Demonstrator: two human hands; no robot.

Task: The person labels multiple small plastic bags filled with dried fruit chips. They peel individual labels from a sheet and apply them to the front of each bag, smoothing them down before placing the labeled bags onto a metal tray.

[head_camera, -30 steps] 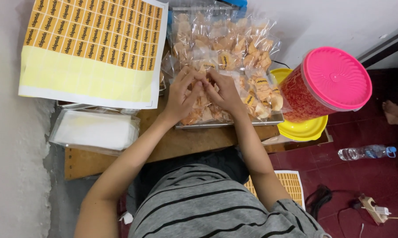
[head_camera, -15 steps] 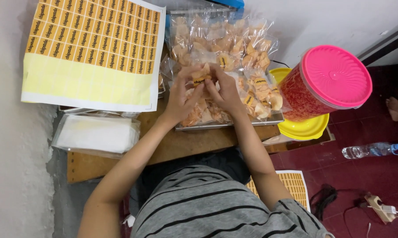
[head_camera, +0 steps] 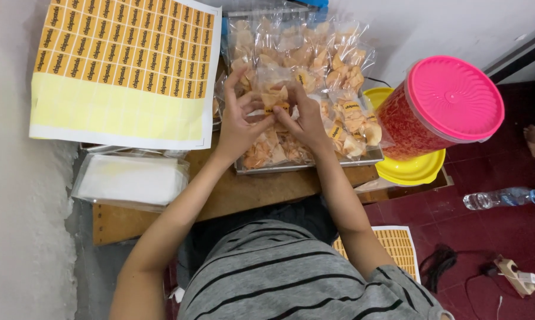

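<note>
Grey-striped fabric filled the near edge of the view as a seated person worked over a low wooden table [head_camera: 267, 189]. Both hands met above a shallow metal tray [head_camera: 315, 165] heaped with small clear packets of pale orange crackers [head_camera: 344, 127]. The left hand [head_camera: 238, 121] and right hand [head_camera: 306, 118] pinched 1 small clear packet of crackers [head_camera: 273, 98] between fingertips, thumbs pressed on its front, where a small yellow label appeared to sit. Pressing a label flat likely went best with the packet held taut and the thumbs smoothing outward from the middle.

To the left lay a flat stack of empty clear bags [head_camera: 131, 178]. Beyond it, a large sheet of yellow stickers [head_camera: 125, 65] showed its lower rows already peeled. At right, a round clear tub with a pink lid [head_camera: 439, 106], full of red flaky contents, rested tilted on a yellow plastic lid [head_camera: 412, 169]. A clear water bottle [head_camera: 501, 198] lay on the red floor.
</note>
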